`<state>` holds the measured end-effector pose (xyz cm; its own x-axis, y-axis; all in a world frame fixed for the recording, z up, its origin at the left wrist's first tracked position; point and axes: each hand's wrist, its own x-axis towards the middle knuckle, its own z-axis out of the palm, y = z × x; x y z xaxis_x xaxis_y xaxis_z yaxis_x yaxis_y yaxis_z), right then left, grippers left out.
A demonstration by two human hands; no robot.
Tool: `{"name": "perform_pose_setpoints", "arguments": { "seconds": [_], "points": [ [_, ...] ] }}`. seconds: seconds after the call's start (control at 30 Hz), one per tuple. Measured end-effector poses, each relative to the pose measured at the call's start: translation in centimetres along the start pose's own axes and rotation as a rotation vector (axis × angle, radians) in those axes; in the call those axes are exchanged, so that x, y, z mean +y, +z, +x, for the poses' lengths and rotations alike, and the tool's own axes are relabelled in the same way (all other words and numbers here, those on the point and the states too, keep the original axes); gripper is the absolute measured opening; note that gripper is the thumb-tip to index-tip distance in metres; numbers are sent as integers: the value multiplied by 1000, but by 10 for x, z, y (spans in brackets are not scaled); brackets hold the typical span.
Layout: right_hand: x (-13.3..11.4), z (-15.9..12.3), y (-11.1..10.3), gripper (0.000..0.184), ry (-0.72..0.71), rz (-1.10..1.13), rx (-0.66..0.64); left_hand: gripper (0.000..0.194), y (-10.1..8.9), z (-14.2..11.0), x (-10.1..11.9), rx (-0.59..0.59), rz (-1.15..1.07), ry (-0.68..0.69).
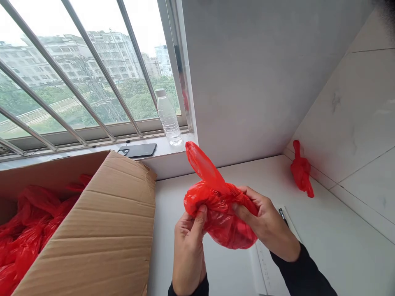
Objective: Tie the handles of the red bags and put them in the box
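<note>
A bunched red plastic bag (pixel 228 226) is held up above the white table, one handle loop sticking up to the upper left. My left hand (pixel 191 242) pinches its left side, thumb in front. On the right side, my right hand (pixel 265 218) grips the plastic between thumb and fingers. The bag looks rounded at the bottom, and its contents, if any, cannot be made out through the film.
At left stands a cardboard box (pixel 101 230) full of red plastic bags (pixel 27 230). A water bottle (pixel 169 119) and a dark phone (pixel 140 150) rest on the windowsill. Another red bag (pixel 300 170) lies by the right wall. Behind my right hand is a notebook (pixel 263 263) with a pen (pixel 282 214).
</note>
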<state>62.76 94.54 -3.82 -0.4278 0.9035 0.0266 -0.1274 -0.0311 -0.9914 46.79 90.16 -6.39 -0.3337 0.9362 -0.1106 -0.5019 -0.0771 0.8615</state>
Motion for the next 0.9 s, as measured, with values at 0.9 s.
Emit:
{"name": "perform_pose_setpoints", "arguments": {
  "seconds": [0.9],
  "points": [
    [6, 2, 0, 13, -133, -244, 353, 39, 7, -1, -5, -45, 410, 21]
  ]
}}
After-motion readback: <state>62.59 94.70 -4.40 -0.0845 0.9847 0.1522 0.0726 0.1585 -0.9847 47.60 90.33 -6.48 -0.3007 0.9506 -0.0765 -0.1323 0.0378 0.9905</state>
